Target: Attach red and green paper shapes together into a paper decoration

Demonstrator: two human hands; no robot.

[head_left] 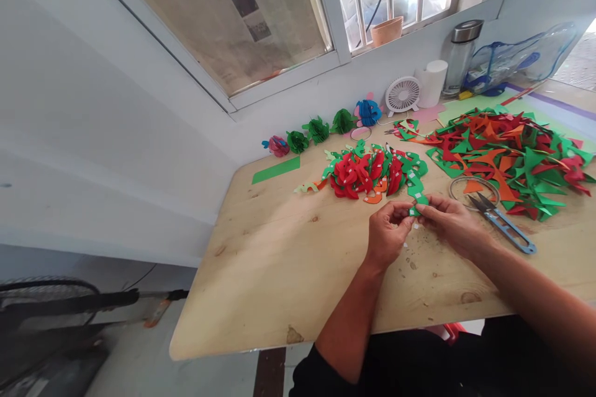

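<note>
Between my two hands is a green paper cutout point(420, 206) with small white squares on it. My left hand point(390, 228) pinches its near left end, fingers closed. Thumb and fingers of my right hand point(451, 221) close on its right side. Just beyond, more green cutouts point(413, 177) with white squares trail toward a pile of red cutouts point(352, 173). An orange cutout point(375, 191) lies at the pile's near edge. Tiny white scraps point(405, 245) are scattered on the wooden table below my hands.
Blue-handled thread snips point(505, 226) lie right of my right hand, beside a metal ring point(459, 181). A heap of paper offcuts point(507, 161) covers the right side. Along the wall stand folded green paper shapes point(318, 130), a small white fan point(403, 95) and a bottle point(460, 62).
</note>
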